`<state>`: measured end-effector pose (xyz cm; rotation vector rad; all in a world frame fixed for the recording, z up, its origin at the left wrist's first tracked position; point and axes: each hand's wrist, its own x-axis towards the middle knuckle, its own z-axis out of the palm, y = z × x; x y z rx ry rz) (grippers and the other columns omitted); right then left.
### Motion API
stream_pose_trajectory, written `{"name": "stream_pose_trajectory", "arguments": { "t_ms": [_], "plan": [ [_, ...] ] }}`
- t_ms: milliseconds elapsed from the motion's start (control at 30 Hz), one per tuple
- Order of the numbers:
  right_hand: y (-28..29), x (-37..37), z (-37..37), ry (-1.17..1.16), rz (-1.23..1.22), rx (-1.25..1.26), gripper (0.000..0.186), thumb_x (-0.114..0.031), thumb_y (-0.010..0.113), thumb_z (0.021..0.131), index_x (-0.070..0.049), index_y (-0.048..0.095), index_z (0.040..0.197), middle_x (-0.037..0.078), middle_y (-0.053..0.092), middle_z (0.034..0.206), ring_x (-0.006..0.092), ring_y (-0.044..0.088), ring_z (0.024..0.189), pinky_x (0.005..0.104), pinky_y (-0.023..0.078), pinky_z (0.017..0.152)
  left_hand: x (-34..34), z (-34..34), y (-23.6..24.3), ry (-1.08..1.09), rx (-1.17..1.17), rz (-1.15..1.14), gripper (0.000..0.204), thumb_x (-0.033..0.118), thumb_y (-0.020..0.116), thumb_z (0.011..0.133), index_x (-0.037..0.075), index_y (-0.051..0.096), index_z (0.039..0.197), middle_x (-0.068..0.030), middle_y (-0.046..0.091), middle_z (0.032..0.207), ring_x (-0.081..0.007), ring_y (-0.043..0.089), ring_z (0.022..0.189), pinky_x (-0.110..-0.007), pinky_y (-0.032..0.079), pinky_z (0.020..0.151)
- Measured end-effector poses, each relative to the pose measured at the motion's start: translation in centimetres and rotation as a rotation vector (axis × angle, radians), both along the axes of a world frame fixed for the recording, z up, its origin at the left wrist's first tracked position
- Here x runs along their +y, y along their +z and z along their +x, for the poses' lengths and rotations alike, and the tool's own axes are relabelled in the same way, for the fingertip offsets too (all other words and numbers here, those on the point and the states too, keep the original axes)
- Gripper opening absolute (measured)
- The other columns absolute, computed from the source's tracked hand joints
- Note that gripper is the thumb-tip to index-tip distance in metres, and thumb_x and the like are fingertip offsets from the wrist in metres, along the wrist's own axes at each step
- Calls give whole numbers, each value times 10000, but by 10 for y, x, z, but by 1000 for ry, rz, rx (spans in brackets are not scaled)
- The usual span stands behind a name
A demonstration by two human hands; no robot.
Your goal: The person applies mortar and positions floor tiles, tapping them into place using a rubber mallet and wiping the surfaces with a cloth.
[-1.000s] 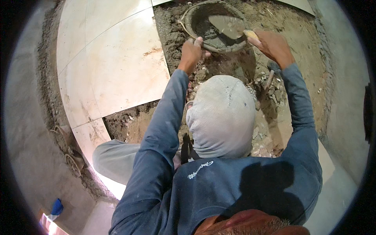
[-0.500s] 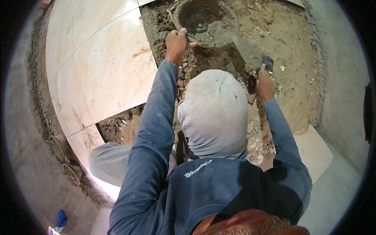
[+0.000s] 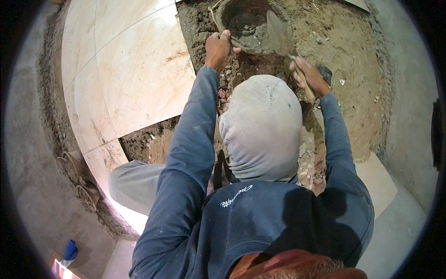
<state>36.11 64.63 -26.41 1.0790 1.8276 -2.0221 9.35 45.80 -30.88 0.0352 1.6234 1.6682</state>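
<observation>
We see both arms stretched fwd from the lower part of the frame, in blue sleeves, w/ a grey hooded head between them. Left arm runs nearly straight up to the left hand point(image 3: 218, 46), fingers curled over the near rim of the mortar pan point(image 3: 246, 23) and gripping it; thumb side points right, knuckles up. Right arm is bent more at the elbow, forearm angled up and inward; right hand point(image 3: 309, 76) is closed in a fist round the wooden handle of the trowel point(image 3: 278, 32). Trowel blade is tilted, tip up over the pan's right edge, grey mortar on it. Pan sits at the top centre on the rough mortar bed point(image 3: 344, 56), wet grey mix inside. Left of the left arm lie the laid marble tiles point(image 3: 134, 79), pale w/ faint veins, edge touching the bed. A small dark stone point(image 3: 325, 72) lies just beside the right hand. One knee in grey trousers point(image 3: 134, 181) shows lower left. Blue rag point(image 3: 70, 250) lies well apart, bottom left, on the concrete.
</observation>
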Motion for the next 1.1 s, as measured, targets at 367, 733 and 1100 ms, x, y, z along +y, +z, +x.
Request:
{"name": "stream_pose_trajectory", "arguments": {
  "t_ms": [367, 733, 1100],
  "plan": [
    [24, -22, 126, -287, 375, -118, 393, -422, 518, 1043, -60, 625, 1153, 25, 587, 899, 121, 584, 803, 295, 485, 709, -11, -4, 16, -365, 308, -351, 312, 259, 526, 1069, -22, 661, 1069, -185, 720, 940, -264, 746, 814, -365, 581, 548],
    [35, -95, -93, -60, 450, 673, 392, -330, 593, 1040, 9, 654, 1225, 103, 628, 1200, 237, 560, 1128, 363, 433, 1021, -71, 62, 115, -520, 689, 184, 540, 296, 711, 929, 8, 504, 1338, -181, 639, 1142, -234, 617, 1009, -389, 497, 884],
    [-221, 94, 296, 616, 1354, -995, 620, -587, 471, 1024, -129, 552, 1434, 185, 599, 1362, 346, 636, 1120, 510, 538, 917, -314, -3, 241, 177, 721, -557, 478, 372, 740, 880, -24, 614, 1114, -92, 666, 807, -143, 660, 609, -265, 565, 513]
  ]
}}
